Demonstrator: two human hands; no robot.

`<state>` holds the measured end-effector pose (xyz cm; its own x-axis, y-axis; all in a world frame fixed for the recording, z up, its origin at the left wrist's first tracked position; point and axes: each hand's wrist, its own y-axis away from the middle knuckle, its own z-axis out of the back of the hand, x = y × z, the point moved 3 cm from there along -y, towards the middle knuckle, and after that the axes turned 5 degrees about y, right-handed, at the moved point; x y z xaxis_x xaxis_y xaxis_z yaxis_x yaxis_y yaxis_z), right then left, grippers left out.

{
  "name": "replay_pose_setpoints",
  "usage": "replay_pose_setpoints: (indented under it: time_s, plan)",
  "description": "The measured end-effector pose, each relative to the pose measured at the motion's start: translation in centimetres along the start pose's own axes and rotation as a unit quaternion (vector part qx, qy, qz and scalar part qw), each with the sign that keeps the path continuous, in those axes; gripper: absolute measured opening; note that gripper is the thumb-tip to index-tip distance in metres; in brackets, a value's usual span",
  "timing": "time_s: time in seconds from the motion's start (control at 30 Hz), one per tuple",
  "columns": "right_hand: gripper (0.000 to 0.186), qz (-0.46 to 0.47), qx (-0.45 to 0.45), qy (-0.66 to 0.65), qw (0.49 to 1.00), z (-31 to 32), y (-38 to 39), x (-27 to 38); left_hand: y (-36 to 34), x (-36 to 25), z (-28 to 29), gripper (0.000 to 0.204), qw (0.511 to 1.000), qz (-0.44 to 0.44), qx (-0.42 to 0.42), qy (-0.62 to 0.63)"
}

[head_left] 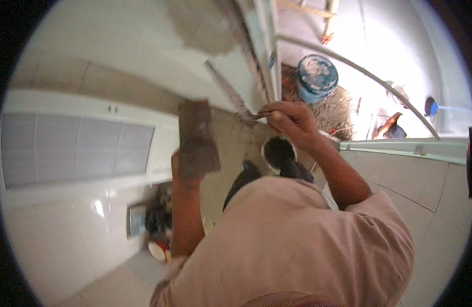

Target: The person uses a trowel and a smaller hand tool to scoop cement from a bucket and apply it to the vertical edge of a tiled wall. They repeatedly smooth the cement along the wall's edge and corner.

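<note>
L hand [180, 165], grip closed on a flat mortar board [197, 135] w/ grey smears, held up at centre-left. R hand [292, 123], grip closed on a trowel [231, 92] whose blade lies against the pale wall [144, 46], far centre. Small dark-filled cup [278, 152] just below R hand. Blue bucket [317, 77] far right.

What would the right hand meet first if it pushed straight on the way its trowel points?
Probably the white wall beside the window frame: the right hand aims a long trowel up-left, its blade apparently already against the plaster. Depth is unclear in this fisheye view.
</note>
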<state>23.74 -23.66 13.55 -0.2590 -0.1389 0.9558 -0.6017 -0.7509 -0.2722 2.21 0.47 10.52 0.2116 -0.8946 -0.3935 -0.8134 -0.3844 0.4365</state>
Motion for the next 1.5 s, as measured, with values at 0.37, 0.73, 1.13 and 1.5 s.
replay_pose_setpoints:
  time_s: [0.37,0.73,1.13,1.5]
  plan:
    - [0.038,-0.071,0.161,0.21,0.962,2.5,3.9,3.8,-2.8,2.4,-2.1,0.034,0.995,0.094,0.016,-0.028]
    - [0.041,-0.259,0.285,0.08,0.919,2.1,6.9,1.3,-4.9,3.8,-2.5,0.033,0.983,0.143,0.1,-0.064]
    - [0.038,-0.366,0.188,0.011,0.911,0.8,8.1,0.7,-3.6,5.6,-6.3,0.03,0.982,0.077,-0.011,-0.17]
    - [0.039,0.012,0.03,-0.218,0.975,2.7,-0.1,7.4,-0.9,3.1,-3.2,0.035,0.971,0.014,-0.13,-0.199]
